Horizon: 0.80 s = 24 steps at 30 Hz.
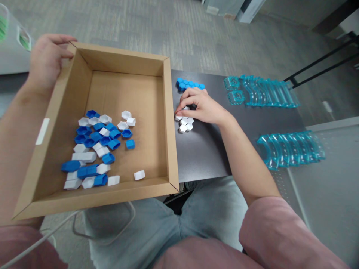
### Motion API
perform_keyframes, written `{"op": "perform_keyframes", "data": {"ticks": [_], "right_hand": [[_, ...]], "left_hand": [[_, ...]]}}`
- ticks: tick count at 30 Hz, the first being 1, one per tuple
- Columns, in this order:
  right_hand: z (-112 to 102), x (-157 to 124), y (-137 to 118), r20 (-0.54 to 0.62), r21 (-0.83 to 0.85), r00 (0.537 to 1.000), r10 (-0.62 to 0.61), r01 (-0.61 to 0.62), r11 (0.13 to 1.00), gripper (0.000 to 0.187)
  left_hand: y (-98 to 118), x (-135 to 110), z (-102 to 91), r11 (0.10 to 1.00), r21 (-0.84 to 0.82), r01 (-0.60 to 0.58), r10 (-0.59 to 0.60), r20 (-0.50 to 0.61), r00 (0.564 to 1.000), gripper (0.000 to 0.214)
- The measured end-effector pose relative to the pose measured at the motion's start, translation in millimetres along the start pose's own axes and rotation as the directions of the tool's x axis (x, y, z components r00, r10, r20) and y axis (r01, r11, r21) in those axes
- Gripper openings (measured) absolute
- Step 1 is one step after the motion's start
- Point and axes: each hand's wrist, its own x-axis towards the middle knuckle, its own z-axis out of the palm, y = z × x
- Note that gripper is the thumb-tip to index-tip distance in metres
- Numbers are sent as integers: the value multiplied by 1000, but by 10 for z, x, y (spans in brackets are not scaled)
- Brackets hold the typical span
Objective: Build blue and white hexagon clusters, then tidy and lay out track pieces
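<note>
My left hand point(49, 56) grips the far left corner of an open cardboard box point(172, 149), with its fingers over the rim. Blue hexagonal pieces point(87, 171) and white hexagonal pieces point(84, 157) lie loose and mixed inside, mostly toward the near left. Right of the box, my right hand point(200, 106) has its thumb and fingers pinched at a white hexagonal piece point(178, 117), on the left edge of a small white cluster point(186, 124). Part of that cluster is hidden under the fingers. Just beyond the hand sits a tight group of blue hexagonal pieces point(190, 84).
Two rows of clear teal plastic trays, a far row point(269, 91) and a near row point(291, 149), stand on the right of the dark table point(202, 157). A white cable point(56, 231) runs below the box. A pale bin point(12, 45) is at far left.
</note>
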Motion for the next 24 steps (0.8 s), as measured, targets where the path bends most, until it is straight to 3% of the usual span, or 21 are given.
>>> {"op": "perform_keyframes", "data": {"ticks": [8,14,20,22,24], "right_hand": [[-62,-13,-33,-24,40,1000,2,-1,999,31],[-206,-94,-38,-151,55,987,48,-40,998,47],[-306,-145,-24,-445,101,884,145,-111,989,64],[-271,-121,-103,-495,109,859,134,-91,990,64],[-204,-94,-276,-491,103,866,90,-45,994,61]], "left_hand": [[3,-7,-3,1000,-1,9,-9,2,1000,87],[41,-62,1,999,49,12,-12,-6,1000,84],[-9,37,-40,998,56,16,-17,20,1000,82],[-34,84,-46,999,-15,29,-28,29,999,85],[-64,114,-42,994,-110,28,-26,24,999,88]]}}
